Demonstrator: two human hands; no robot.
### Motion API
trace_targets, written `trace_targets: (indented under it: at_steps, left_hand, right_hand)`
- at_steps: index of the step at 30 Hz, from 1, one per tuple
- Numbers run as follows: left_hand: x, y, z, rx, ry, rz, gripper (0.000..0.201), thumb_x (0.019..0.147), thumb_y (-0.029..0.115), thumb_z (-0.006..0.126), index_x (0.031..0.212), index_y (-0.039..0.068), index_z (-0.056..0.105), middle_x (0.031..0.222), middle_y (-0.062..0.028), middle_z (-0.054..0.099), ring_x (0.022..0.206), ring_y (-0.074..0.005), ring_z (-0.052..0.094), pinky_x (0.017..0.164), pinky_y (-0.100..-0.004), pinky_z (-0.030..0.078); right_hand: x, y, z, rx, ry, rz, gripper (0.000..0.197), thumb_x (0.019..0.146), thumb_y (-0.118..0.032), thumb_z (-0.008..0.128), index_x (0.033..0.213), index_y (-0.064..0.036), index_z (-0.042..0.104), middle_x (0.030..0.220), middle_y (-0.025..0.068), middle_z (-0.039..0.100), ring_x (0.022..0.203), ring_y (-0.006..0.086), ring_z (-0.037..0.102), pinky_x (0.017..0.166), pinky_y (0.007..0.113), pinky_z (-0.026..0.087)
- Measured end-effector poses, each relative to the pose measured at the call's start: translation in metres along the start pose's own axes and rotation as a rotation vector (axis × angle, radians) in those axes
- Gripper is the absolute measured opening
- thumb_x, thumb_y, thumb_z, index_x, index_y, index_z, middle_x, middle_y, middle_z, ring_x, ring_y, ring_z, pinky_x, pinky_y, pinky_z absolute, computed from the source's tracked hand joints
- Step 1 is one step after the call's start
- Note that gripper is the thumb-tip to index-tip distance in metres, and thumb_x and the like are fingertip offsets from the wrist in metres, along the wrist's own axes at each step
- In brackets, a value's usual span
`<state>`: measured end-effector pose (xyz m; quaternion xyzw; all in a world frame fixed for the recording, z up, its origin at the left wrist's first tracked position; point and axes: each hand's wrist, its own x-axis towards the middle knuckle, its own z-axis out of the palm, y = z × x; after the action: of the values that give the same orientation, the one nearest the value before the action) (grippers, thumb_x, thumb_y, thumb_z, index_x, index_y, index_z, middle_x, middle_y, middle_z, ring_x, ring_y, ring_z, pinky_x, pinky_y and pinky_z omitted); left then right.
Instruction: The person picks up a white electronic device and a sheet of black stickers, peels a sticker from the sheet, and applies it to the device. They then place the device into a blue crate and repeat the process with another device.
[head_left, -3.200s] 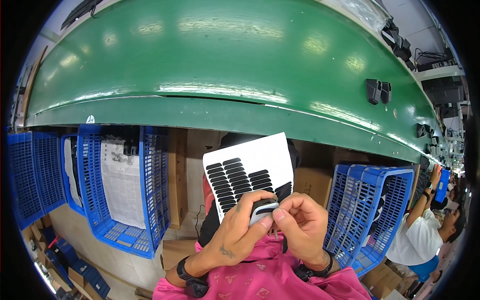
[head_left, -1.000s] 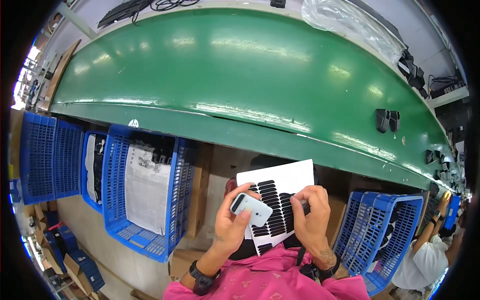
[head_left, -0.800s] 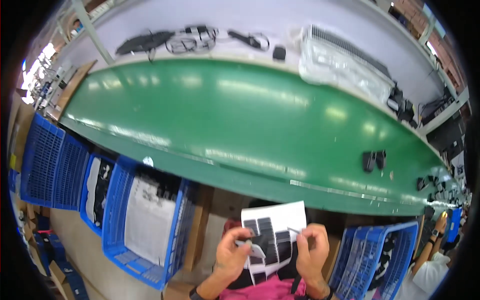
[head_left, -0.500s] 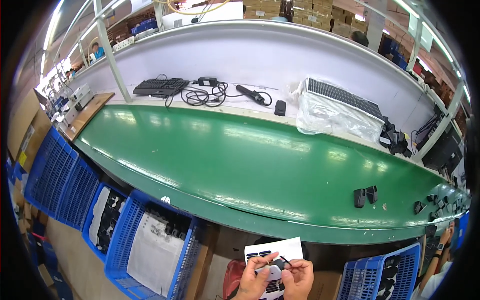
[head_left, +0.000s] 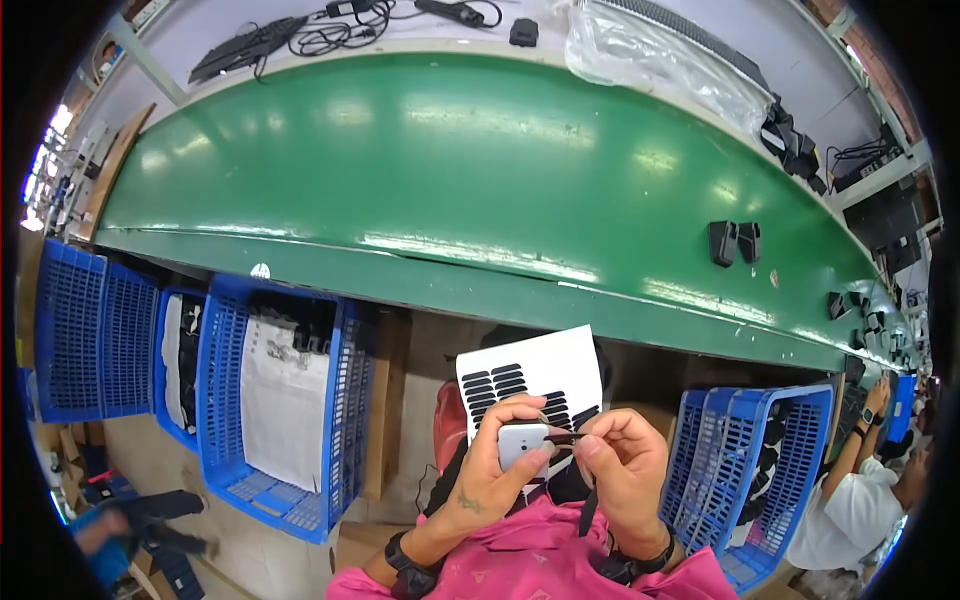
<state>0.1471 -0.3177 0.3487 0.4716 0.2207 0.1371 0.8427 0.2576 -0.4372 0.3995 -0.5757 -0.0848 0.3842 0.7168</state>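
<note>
My left hand (head_left: 500,465) is closed around a small device with a pale grey face and a dark edge (head_left: 520,442). Beside its right end, my right hand (head_left: 625,470) pinches a thin black strip (head_left: 565,438) between thumb and forefinger. The strip reaches the device; whether it is stuck to it I cannot tell. Below and behind both hands, a white sheet (head_left: 560,350) rests over my lap, bearing rows of black oblong pieces (head_left: 492,383). My hands hide its lower part.
A long green bench (head_left: 400,170) runs ahead, with two black housings (head_left: 735,243) on its right. Blue crates stand on the floor, one left (head_left: 210,390) and one right (head_left: 700,480). A co-worker in a white shirt (head_left: 850,515) sits at far right. Cables (head_left: 345,30) lie at the back.
The view has tipped downward, so my forearms and more of the sheet show. The device's pale face now lies more toward me, and my right hand holds the black strip at its end.
</note>
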Motion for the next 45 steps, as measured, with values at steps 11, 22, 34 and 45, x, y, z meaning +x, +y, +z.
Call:
trace_targets:
  at_steps: [11,22,34,45]
  left_hand:
    - [0.0,0.007,0.002,0.203,-0.077,0.075,0.045,0.085,-0.001,0.057,0.128,-0.001,0.043,0.129,-0.0154,0.041,0.122,-0.0247,0.043,0.104,-0.0346,0.035]
    - [0.006,0.005,-0.003,0.217,-0.119,0.098,0.043,0.087,0.003,0.057,0.128,-0.001,0.044,0.128,-0.0144,0.039,0.116,-0.0211,0.048,0.099,-0.0338,0.039]
    - [0.007,0.006,-0.004,0.273,-0.114,0.136,0.042,0.088,0.005,0.058,0.127,0.0,0.045,0.129,-0.014,0.041,0.114,-0.0185,0.048,0.099,-0.0329,0.039]
    - [0.006,0.006,-0.004,0.28,-0.108,0.154,0.041,0.087,0.003,0.058,0.126,-0.001,0.045,0.126,-0.0154,0.042,0.118,-0.0245,0.046,0.101,-0.0349,0.038]
  right_hand:
    - [0.002,-0.004,0.013,-0.108,0.064,0.099,0.009,0.089,-0.004,0.063,0.089,0.0011,0.055,0.076,0.0001,0.058,0.063,0.0015,0.046,0.055,0.017,0.035]
    - [0.009,-0.003,0.016,-0.12,0.066,0.153,0.01,0.087,-0.005,0.064,0.088,0.0006,0.056,0.076,-0.0011,0.058,0.064,0.0012,0.046,0.056,0.017,0.034]
    - [0.011,0.0,0.019,-0.114,0.059,0.154,0.008,0.088,-0.002,0.063,0.089,0.0008,0.056,0.077,-0.0011,0.059,0.065,0.001,0.047,0.056,0.016,0.034]
    - [0.009,0.004,0.018,-0.12,0.052,0.141,0.008,0.088,0.0,0.063,0.092,0.0015,0.056,0.08,0.0012,0.061,0.07,0.0029,0.053,0.062,0.017,0.04]
